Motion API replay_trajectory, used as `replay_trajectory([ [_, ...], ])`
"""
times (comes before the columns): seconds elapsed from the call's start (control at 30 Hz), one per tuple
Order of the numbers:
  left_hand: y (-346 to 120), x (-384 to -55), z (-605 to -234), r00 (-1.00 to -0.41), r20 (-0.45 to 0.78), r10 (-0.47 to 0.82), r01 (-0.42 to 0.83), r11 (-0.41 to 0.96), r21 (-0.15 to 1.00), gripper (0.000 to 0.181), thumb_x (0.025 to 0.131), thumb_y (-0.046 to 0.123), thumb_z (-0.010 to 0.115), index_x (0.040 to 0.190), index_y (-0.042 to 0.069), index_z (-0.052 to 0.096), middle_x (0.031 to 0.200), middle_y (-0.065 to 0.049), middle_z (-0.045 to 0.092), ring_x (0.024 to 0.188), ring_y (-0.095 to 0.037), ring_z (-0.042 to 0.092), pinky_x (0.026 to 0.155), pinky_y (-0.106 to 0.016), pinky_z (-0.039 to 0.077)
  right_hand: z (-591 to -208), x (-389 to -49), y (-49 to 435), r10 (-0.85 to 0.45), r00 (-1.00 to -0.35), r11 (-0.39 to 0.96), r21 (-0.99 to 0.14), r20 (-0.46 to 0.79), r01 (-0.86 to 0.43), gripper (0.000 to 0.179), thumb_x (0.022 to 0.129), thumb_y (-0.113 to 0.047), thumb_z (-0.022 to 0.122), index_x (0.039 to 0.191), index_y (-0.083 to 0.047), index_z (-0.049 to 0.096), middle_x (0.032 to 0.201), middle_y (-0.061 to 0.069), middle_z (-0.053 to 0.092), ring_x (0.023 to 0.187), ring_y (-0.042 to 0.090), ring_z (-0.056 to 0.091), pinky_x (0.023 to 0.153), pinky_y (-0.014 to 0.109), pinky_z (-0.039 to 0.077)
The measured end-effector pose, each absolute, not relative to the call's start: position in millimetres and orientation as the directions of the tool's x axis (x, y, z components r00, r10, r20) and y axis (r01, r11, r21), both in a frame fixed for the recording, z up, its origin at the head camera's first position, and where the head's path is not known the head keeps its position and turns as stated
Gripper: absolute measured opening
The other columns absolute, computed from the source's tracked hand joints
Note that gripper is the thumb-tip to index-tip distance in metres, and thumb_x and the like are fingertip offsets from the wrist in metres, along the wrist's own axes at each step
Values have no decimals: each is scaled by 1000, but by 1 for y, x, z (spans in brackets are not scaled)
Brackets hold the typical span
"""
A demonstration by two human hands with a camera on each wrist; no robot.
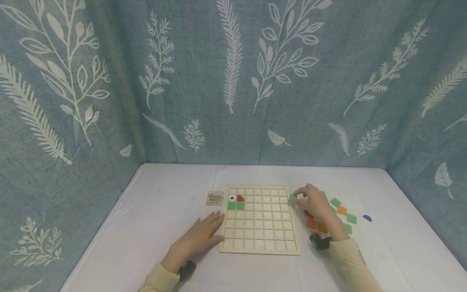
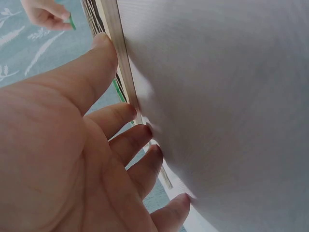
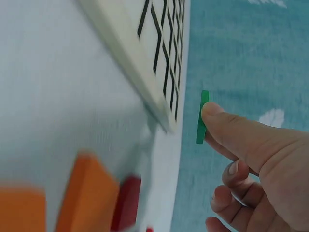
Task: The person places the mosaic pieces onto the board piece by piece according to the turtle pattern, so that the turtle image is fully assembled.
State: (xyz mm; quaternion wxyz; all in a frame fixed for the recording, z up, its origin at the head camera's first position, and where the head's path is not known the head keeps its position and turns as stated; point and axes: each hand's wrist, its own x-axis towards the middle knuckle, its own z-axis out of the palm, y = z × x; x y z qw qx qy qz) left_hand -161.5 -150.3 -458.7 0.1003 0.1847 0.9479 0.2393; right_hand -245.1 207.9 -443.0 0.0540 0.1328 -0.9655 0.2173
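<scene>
My right hand (image 1: pixel 314 202) pinches a green square tile (image 3: pixel 202 117) between thumb and fingers, just off the right edge of a pale wooden grid board (image 1: pixel 258 247). The left hand (image 1: pixel 200 234) lies beside the board's left edge with fingers extended, thumb and fingertips right at its rim in the left wrist view. In the board's upper left cells sit a white tile with a black eye dot (image 1: pixel 232 198) and a red quarter-round tile (image 1: pixel 240 198). Two green tiles (image 1: pixel 235 206) lie directly below them.
A small picture card (image 1: pixel 215 198) lies left of the board. Right of the board are loose pieces: green tiles (image 1: pixel 352 219), orange tiles (image 1: pixel 311 223), a dark red piece (image 3: pixel 126 203) and a blue half-round piece (image 1: pixel 367 218). A patterned blue-green curtain (image 1: pixel 204 81) surrounds the white table (image 1: pixel 175 182).
</scene>
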Motion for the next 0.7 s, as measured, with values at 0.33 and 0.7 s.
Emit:
replay_trajectory([
  [0.33, -150, -163, -458, -911, -96, 402, 309, 817, 486, 67, 88, 40, 56, 141, 5, 37, 148, -14, 32, 139, -33, 25, 111, -60, 17, -446, -247, 177, -310, -925, 833, -407, 220, -376, 20, 80, -24, 73, 96, -11, 71, 77, 1, 53, 72, 17, 51, 63, 30, 36],
  [0.7, -150, -164, -460, -911, -110, 398, 298, 818, 492, 68, 87, 42, 56, 142, 7, 36, 149, -13, 31, 139, -32, 23, 112, -59, 15, -441, -244, 151, -360, -902, 810, -401, 238, -429, 22, 79, -24, 74, 96, -11, 71, 78, 1, 56, 74, 17, 54, 62, 30, 40],
])
